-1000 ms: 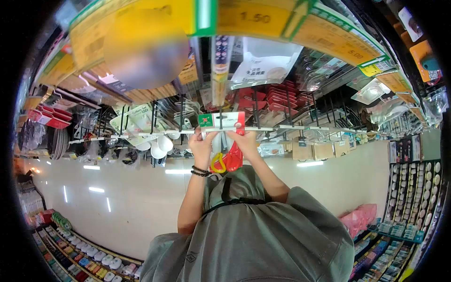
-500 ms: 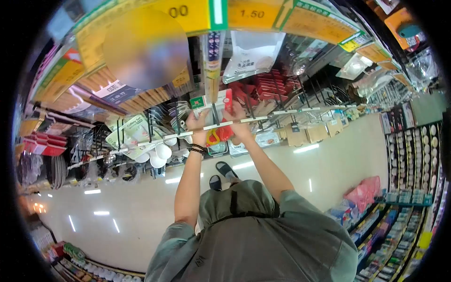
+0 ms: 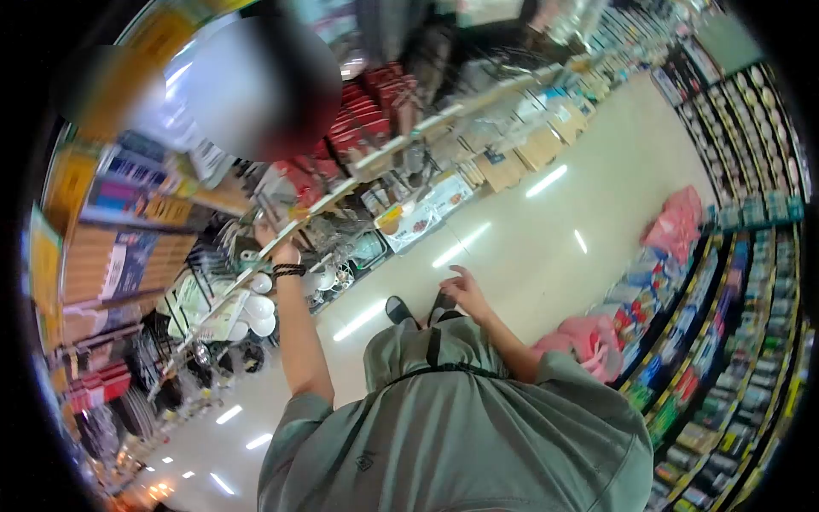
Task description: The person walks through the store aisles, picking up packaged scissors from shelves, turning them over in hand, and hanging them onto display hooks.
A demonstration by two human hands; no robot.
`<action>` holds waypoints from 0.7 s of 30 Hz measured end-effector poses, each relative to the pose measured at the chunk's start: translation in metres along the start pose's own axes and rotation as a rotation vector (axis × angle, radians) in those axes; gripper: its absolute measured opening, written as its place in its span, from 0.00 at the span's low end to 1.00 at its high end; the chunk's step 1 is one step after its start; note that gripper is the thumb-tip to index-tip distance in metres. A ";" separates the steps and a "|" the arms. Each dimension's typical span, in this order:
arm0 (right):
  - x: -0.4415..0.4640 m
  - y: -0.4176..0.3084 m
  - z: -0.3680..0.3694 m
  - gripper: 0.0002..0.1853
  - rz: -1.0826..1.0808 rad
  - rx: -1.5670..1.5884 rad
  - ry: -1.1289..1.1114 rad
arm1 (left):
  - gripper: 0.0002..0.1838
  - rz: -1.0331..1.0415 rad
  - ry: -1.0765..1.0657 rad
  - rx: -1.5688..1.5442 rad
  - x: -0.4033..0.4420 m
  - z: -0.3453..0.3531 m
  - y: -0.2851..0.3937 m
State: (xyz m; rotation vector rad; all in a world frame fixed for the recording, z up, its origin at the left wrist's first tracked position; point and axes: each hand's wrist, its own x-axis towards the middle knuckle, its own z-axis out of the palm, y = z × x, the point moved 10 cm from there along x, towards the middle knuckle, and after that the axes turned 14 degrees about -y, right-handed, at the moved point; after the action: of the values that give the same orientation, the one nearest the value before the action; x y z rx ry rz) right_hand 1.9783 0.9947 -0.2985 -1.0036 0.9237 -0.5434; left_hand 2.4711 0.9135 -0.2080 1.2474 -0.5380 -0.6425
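My left hand (image 3: 275, 237) reaches in at the white rail (image 3: 320, 202) of the hanging rack, a dark beaded band on its wrist. Its fingers are blurred, and what they touch I cannot make out. Red packages (image 3: 363, 115) hang above and to the right of it. White ladles (image 3: 256, 314) hang below and to its left. My right hand (image 3: 465, 291) is off the rack, in front of my body over the floor, with its fingers apart and nothing in it.
Cardboard-coloured packs (image 3: 502, 169) hang along the rack's right part. A pink bag (image 3: 589, 346) lies at the right beside shelves of packaged goods (image 3: 708, 418). Wooden chopsticks in packs (image 3: 128, 264) are at the left. My feet (image 3: 401, 311) stand on the shiny floor.
My right hand has come away from the rack and the red-and-white package, back towards my body. My left hand stays at the rack. The view has turned, and the scissors package no longer shows clearly.
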 end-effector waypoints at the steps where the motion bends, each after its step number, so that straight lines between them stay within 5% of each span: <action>1: -0.015 0.016 -0.024 0.26 0.031 0.039 0.060 | 0.11 -0.075 -0.024 -0.027 -0.011 0.010 0.001; 4: -0.056 0.031 -0.083 0.24 0.113 0.132 0.251 | 0.20 -0.257 -0.161 0.029 -0.007 -0.003 -0.047; 7: -0.093 0.036 -0.127 0.23 0.138 0.243 0.409 | 0.13 -0.225 -0.197 -0.007 -0.028 0.022 -0.046; 14: -0.141 0.030 -0.211 0.20 0.020 0.310 0.506 | 0.12 0.732 0.016 0.830 -0.062 0.001 -0.062; 17: -0.166 0.045 -0.247 0.17 0.006 0.317 0.572 | 0.12 0.275 0.257 0.826 -0.101 0.022 -0.088; 19: -0.182 0.057 -0.269 0.16 -0.008 0.325 0.630 | 0.09 0.281 0.100 0.562 -0.160 0.087 -0.109; 21: -0.200 0.067 -0.288 0.16 -0.013 0.397 0.699 | 0.10 -0.171 -0.341 0.504 -0.198 0.156 -0.177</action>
State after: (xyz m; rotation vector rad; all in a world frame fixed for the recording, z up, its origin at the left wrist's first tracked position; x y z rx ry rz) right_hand 1.6265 1.0406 -0.3430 -0.4497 1.3519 -1.0786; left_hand 2.1965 0.9132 -0.3475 1.6802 -0.9220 -0.9077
